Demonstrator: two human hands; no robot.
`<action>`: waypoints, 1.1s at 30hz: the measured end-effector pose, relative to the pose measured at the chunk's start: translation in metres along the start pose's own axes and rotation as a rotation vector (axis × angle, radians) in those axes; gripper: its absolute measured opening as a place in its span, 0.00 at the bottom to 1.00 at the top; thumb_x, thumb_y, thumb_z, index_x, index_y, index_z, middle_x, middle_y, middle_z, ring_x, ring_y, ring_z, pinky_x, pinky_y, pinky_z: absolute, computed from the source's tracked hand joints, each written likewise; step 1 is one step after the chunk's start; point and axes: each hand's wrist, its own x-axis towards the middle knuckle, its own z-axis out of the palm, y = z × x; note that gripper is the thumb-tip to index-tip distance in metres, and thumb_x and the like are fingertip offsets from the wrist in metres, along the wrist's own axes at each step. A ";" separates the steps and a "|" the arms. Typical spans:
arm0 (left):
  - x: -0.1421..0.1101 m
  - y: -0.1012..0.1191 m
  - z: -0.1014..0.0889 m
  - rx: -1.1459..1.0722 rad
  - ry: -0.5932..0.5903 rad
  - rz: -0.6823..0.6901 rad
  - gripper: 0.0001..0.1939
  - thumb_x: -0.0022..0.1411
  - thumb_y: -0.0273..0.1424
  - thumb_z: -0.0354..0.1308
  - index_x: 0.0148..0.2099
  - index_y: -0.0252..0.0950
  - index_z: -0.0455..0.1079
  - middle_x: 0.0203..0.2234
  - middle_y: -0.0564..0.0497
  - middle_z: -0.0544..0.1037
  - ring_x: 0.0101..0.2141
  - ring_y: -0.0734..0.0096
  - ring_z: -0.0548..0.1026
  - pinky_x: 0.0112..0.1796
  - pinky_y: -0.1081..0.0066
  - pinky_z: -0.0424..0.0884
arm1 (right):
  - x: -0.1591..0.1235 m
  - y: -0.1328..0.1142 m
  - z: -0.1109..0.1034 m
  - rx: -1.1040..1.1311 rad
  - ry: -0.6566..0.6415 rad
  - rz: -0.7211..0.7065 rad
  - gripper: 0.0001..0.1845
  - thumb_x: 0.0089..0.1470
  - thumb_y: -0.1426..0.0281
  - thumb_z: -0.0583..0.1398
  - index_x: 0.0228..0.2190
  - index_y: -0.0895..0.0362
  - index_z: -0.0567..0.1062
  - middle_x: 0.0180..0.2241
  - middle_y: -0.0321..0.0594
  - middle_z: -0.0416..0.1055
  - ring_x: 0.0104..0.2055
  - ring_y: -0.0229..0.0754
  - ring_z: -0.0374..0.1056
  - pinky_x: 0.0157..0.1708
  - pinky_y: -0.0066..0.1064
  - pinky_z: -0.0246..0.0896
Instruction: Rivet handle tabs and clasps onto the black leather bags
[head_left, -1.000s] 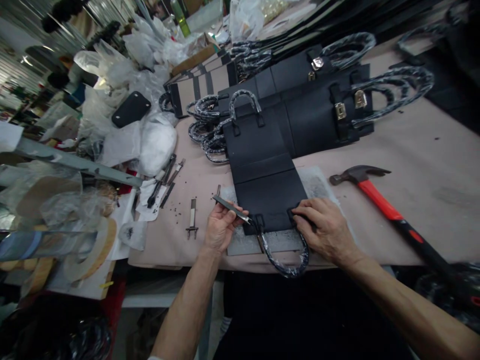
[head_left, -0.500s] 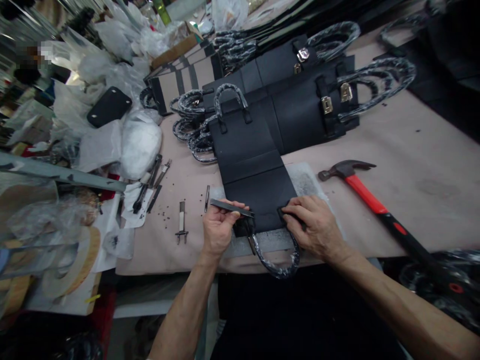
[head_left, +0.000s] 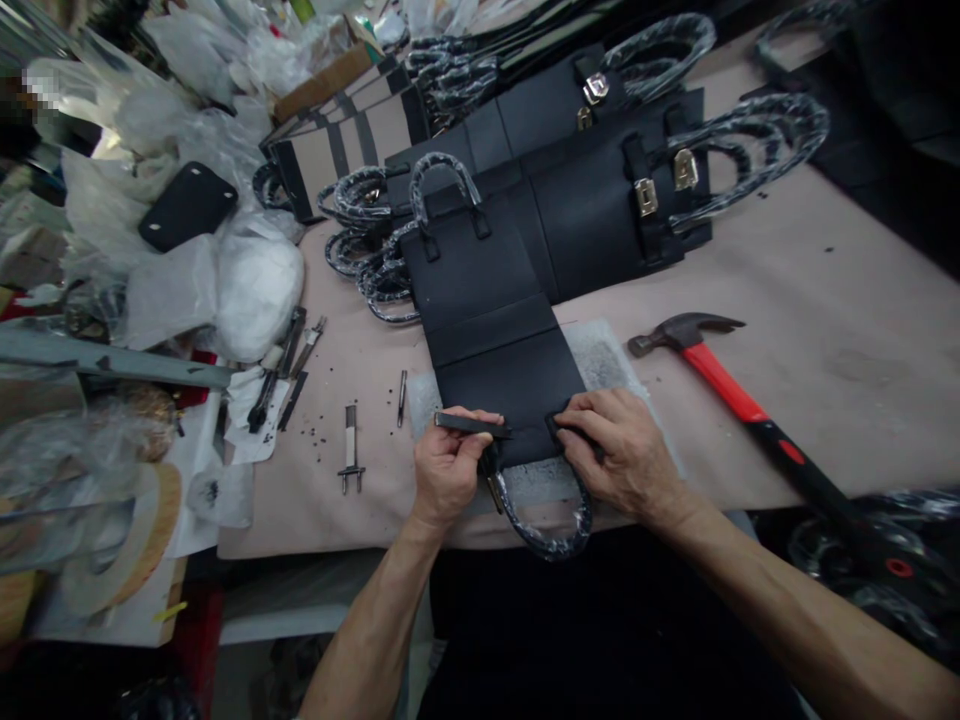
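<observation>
A black leather bag panel [head_left: 495, 345] lies on a pale slab [head_left: 600, 355], with one plastic-wrapped handle [head_left: 551, 545] at its near edge and another [head_left: 442, 165] at its far end. My left hand [head_left: 448, 465] is closed around a flat dark bar-shaped tool [head_left: 469, 424], whose end reaches the panel's near left corner. Beneath that hand, the left handle base is partly hidden. My right hand [head_left: 619, 450] pinches the handle tab [head_left: 553, 424] at the near right corner, its fingertips pressed to the leather.
A claw hammer [head_left: 724, 380] with a red and black grip lies at the right. To the left are a two-pronged punch [head_left: 350, 450], a slim metal rod [head_left: 403, 398] and other hand tools [head_left: 281, 370]. More black bag panels [head_left: 592, 205] are stacked behind; plastic bags [head_left: 259, 290] crowd the left.
My left hand has shifted slightly right and down with the bar-shaped tool, nearer the panel. My right hand keeps its pinch on the tab. The whole view has moved a little.
</observation>
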 end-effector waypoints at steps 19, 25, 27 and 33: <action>-0.002 -0.001 0.001 0.038 -0.017 -0.001 0.07 0.66 0.27 0.64 0.46 0.36 0.71 0.40 0.47 0.84 0.42 0.64 0.84 0.47 0.65 0.81 | 0.001 -0.001 -0.001 -0.006 0.003 0.000 0.04 0.61 0.74 0.60 0.39 0.57 0.76 0.39 0.44 0.73 0.41 0.48 0.65 0.41 0.42 0.60; 0.000 -0.002 0.002 0.078 -0.043 0.026 0.08 0.67 0.28 0.64 0.46 0.36 0.70 0.40 0.47 0.84 0.41 0.64 0.84 0.47 0.64 0.81 | 0.001 -0.002 -0.002 -0.010 0.010 -0.002 0.04 0.61 0.74 0.60 0.38 0.57 0.76 0.39 0.44 0.73 0.41 0.48 0.65 0.41 0.42 0.59; 0.000 -0.002 0.002 0.111 -0.050 0.047 0.07 0.67 0.28 0.63 0.46 0.36 0.69 0.40 0.47 0.84 0.41 0.63 0.84 0.47 0.63 0.81 | 0.001 -0.002 -0.002 -0.014 0.007 0.002 0.04 0.61 0.74 0.60 0.38 0.56 0.76 0.39 0.44 0.73 0.41 0.48 0.65 0.41 0.42 0.59; 0.000 -0.001 0.000 0.312 -0.112 0.151 0.06 0.68 0.30 0.62 0.46 0.36 0.72 0.40 0.45 0.83 0.41 0.61 0.83 0.47 0.61 0.80 | 0.000 -0.001 -0.001 -0.015 -0.004 0.019 0.05 0.61 0.73 0.60 0.38 0.55 0.77 0.39 0.44 0.73 0.41 0.49 0.65 0.41 0.43 0.59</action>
